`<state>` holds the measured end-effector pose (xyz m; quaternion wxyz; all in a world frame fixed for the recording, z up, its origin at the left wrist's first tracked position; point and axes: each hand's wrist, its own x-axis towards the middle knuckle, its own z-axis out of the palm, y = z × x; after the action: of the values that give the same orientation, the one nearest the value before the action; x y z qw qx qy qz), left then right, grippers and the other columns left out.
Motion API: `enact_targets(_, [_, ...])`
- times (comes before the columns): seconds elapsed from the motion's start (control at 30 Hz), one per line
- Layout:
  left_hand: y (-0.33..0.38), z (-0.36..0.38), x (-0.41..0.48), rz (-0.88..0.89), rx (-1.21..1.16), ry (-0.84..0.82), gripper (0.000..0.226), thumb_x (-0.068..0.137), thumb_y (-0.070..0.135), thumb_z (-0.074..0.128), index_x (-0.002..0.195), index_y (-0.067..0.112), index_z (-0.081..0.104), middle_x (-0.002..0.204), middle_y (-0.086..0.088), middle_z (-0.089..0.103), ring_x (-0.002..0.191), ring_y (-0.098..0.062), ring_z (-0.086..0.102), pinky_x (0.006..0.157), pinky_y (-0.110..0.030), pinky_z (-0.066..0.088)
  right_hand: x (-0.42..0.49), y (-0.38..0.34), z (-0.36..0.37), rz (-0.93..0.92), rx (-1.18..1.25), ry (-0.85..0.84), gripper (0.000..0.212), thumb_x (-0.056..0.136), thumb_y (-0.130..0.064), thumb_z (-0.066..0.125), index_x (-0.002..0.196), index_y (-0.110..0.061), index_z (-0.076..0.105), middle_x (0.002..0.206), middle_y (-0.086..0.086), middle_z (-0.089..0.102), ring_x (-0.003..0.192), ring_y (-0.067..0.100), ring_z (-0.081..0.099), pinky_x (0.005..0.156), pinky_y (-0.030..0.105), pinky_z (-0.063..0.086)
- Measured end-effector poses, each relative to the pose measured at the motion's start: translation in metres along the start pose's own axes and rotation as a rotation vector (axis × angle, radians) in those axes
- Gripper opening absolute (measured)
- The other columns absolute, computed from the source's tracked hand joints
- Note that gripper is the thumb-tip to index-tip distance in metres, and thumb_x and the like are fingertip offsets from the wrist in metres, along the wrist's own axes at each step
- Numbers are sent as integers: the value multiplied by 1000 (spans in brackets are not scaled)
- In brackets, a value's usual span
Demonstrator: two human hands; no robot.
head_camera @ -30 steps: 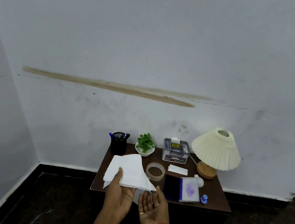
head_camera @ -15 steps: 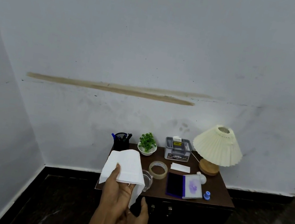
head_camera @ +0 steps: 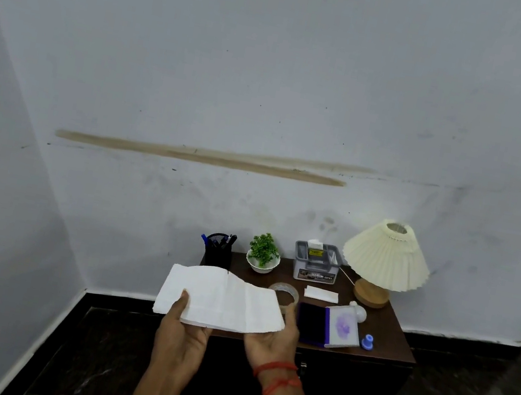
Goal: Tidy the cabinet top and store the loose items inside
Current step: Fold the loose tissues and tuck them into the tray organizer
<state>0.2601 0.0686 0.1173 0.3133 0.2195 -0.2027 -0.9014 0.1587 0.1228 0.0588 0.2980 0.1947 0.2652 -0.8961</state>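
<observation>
A white tissue sheet (head_camera: 222, 298) is stretched flat in front of the dark wooden cabinet (head_camera: 394, 336). My left hand (head_camera: 185, 330) pinches its left edge with the thumb on top. My right hand (head_camera: 276, 337) holds its right edge from below, thumb at the side. On the cabinet top lie a clear tape roll (head_camera: 286, 292), a small folded white tissue (head_camera: 321, 293), an open purple ink pad (head_camera: 329, 324), a white stamp (head_camera: 357, 312) and a small blue cap (head_camera: 367, 341).
At the back of the cabinet top stand a black pen holder (head_camera: 218, 252), a small green plant in a white bowl (head_camera: 263, 256), a grey tissue box (head_camera: 317, 262) and a pleated cream lamp (head_camera: 386, 257). The wall is right behind; dark floor surrounds the cabinet.
My right hand came up from below and took the tissue's right edge. The sheet, which hung bunched from my left hand, is now spread wide between both hands.
</observation>
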Motion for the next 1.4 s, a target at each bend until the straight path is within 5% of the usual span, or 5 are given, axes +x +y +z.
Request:
enact_targets(0.2, [0, -10, 1, -31, -18, 39, 30, 96, 18, 50, 126, 14, 56, 98, -4, 76, 84, -17, 74, 62, -33, 61, -19, -54, -10, -36, 178, -66, 33, 98, -29, 43, 112, -5, 62, 92, 16, 75, 71, 30, 73, 68, 46, 58])
enact_targets(0.53, [-18, -16, 9, -76, -58, 23, 35, 98, 19, 46, 131, 10, 52, 99, -8, 75, 86, -21, 74, 74, -41, 59, -27, -97, -23, -194, 123, -71, 34, 99, -25, 44, 124, -5, 56, 81, 10, 76, 70, 20, 74, 52, 30, 58])
enact_targets(1.0, [-62, 2, -10, -228, 159, 82, 46, 94, 36, 52, 127, 3, 56, 119, -20, 66, 110, -36, 62, 95, -51, 49, -54, -69, -20, -489, -823, -12, 42, 99, -21, 48, 138, -8, 46, 133, 3, 52, 120, 16, 48, 100, 24, 34])
enact_targets(1.17, [-75, 12, -21, -222, 227, 48, 27, 98, 27, 47, 106, 7, 64, 80, -11, 76, 83, -27, 67, 76, -40, 52, -66, -47, -22, -462, -1058, -113, 40, 97, -31, 50, 132, -11, 53, 126, -4, 57, 115, 13, 54, 102, 27, 41])
enact_targets(1.4, [-85, 6, -17, -301, 113, -94, 50, 93, 44, 43, 125, 10, 62, 130, -15, 59, 124, -27, 53, 108, -39, 35, -65, -33, -30, -686, -1613, -329, 83, 79, -84, 18, 148, -38, 25, 157, -14, 23, 146, 5, 16, 122, 34, 7])
